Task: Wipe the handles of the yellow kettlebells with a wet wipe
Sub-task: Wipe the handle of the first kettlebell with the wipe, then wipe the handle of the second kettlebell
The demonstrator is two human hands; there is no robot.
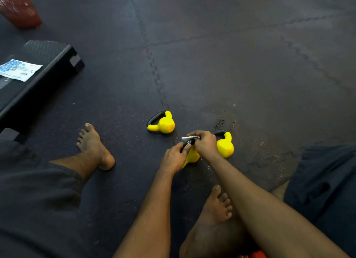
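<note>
Three yellow kettlebells with black handles are on the dark floor mat. One lies on its side (163,124) untouched. Another (225,145) sits to the right, partly behind my right hand. The third kettlebell (191,156) is between my hands, mostly hidden. My left hand (173,157) grips its black handle from the left. My right hand (204,143) pinches a white wet wipe (189,138) wrapped over the top of that handle.
A black step platform (38,74) stands at the left with a blue-and-white wipes packet (18,70) on it. A red object (19,7) is at the far left corner. My bare feet (94,144) rest on the mat near the kettlebells.
</note>
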